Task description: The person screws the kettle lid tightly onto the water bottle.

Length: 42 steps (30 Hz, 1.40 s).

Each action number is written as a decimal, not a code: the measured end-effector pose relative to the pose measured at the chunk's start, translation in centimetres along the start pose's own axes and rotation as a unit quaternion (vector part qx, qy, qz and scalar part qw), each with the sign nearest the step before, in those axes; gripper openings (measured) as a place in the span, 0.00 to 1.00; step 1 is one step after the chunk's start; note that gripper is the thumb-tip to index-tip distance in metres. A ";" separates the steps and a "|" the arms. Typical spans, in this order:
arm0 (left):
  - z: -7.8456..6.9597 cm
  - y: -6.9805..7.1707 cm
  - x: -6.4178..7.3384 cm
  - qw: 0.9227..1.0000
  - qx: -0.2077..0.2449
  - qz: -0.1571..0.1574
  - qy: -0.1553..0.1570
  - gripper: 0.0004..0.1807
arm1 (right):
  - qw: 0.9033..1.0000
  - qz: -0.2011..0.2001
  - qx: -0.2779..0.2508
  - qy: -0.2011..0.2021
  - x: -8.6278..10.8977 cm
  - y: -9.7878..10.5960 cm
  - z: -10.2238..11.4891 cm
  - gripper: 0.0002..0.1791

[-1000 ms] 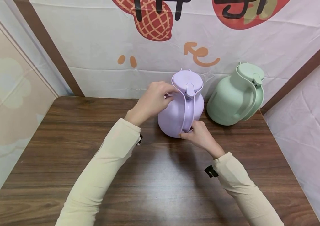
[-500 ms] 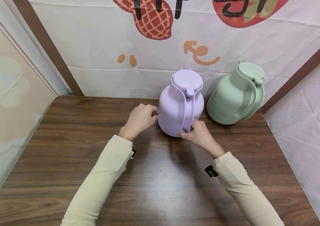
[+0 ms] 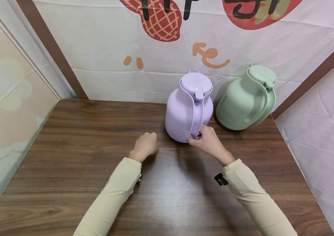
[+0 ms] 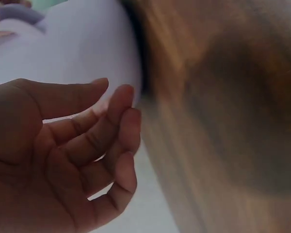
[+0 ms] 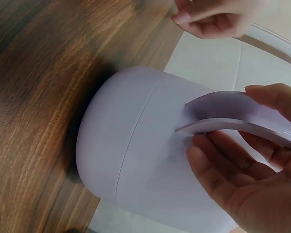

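A lilac thermos jug stands upright on the table near the back wall, its handle facing me. My right hand grips the lower end of that handle. In the right wrist view, the fingers curl under the handle while the thumb lies over its other side. My left hand is just left of the jug's base, low over the wood. Seen from the left wrist, its fingers are loosely bent and hold nothing.
A mint-green thermos jug stands to the right of the lilac one, its handle turned to the right. Behind both hangs a white printed cloth. The brown wooden table runs to side cloths at left and right.
My left hand has left the upper side of the lilac jug and come down toward me, beside its base. The right hand and both jugs keep their places.
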<state>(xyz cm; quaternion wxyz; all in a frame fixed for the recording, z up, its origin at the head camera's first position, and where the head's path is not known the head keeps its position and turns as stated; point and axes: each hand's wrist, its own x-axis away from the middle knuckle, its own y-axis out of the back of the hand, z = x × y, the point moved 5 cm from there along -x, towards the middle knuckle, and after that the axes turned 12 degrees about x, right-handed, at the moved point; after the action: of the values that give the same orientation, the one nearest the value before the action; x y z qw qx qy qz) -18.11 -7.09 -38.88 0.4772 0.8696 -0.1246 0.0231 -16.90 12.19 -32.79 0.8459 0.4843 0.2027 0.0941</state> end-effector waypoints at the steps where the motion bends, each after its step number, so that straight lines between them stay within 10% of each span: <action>1: 0.2 -0.4 0.0 1.000 -0.002 0.008 0.007 0.09 | 1.000 -0.003 0.000 0.001 0.0 0.0 0.0 0.10; 13: 2.5 -3.6 0.7 0.998 -0.011 0.054 0.035 0.11 | 0.999 -0.031 -0.001 0.022 0.3 -0.3 -0.2 0.11; 42: 3.3 -3.6 1.0 0.998 0.009 0.049 0.031 0.09 | 0.998 -0.053 -0.002 0.024 0.5 0.6 -1.4 0.12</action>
<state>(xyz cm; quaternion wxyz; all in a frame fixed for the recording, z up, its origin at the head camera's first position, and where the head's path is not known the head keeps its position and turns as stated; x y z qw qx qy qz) -16.53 -8.21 -43.48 0.4714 0.8655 -0.1523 0.0741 -17.01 13.73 -33.01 0.8453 0.4690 0.2486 0.0611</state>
